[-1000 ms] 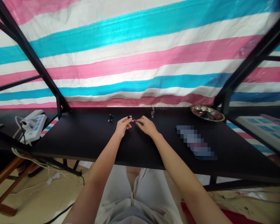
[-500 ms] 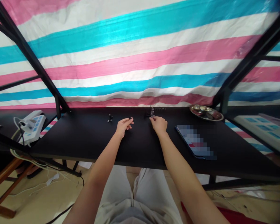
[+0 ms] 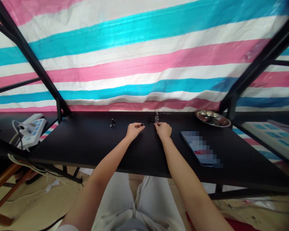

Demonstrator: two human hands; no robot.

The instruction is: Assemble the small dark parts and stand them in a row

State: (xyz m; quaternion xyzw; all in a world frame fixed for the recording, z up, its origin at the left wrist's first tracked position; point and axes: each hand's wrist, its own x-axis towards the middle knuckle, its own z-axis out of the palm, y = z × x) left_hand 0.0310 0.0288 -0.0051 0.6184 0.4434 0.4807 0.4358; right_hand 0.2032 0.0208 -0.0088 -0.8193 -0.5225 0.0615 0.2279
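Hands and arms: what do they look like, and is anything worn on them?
The left hand and right hand are bare: no gloves, rings or watch show. Both forearms are uncovered; a white sleeve edge shows at the left upper arm.

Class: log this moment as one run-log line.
left hand: pinches small black piece | right hand: at small parts, grip unclear | surface: black table | nearby: metal dish

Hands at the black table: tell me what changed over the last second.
The right hand drew away from the left hand and moved right, to the cluster of small parts. The left hand then shifted right too, a small black piece pinched in its fingers throughout. The metal dish and power strip stayed put.
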